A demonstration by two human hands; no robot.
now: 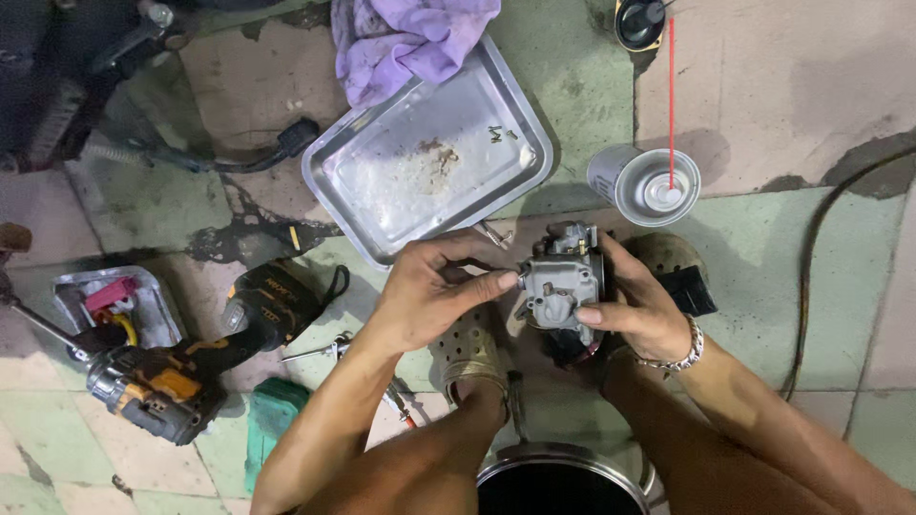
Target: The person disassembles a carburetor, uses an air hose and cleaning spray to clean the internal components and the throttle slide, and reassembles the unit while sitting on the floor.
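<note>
A grey metal carburetor (pixel 561 284) is held over the tiled floor near the middle of the view. My right hand (pixel 637 303) grips it from the right, thumb across its lower front. My left hand (pixel 429 291) touches its left side, with thumb and fingertips pinched at a small fitting there. A bracelet sits on my right wrist. My knees and a sandalled foot (pixel 468 355) show below the hands.
A shallow metal tray (pixel 429 157) lies just beyond the hands, a purple rag (pixel 405 40) at its far edge. A spray can with a red straw (pixel 644 183) stands to the right. A cordless drill (pixel 196 355) and small parts tray (pixel 114 305) lie left. A dark round pot (pixel 561 482) sits below.
</note>
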